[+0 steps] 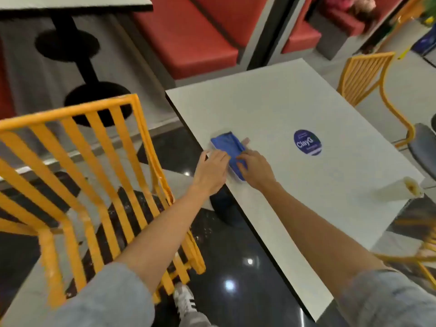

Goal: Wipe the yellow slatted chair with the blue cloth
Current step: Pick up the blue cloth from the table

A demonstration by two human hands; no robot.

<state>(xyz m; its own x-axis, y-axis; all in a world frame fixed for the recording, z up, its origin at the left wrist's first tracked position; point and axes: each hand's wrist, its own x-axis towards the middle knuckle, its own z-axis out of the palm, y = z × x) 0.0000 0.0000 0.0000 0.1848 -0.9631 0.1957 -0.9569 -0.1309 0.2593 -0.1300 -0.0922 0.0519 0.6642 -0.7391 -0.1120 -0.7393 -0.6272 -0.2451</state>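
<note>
Both forearms bare; light grey sleeves (113,300) pushed up near the elbows. Left hand (211,171) and right hand (254,169) ungloved. One grey shoe (186,303), apparently white-striped.

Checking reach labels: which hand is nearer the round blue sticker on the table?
Right. The right hand rests on the blue cloth, just left of the sticker. The left hand sits at the table edge, beyond the cloth, farther from it.

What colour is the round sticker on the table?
The round sticker is dark blue with white lettering, seen in the head view.
</note>
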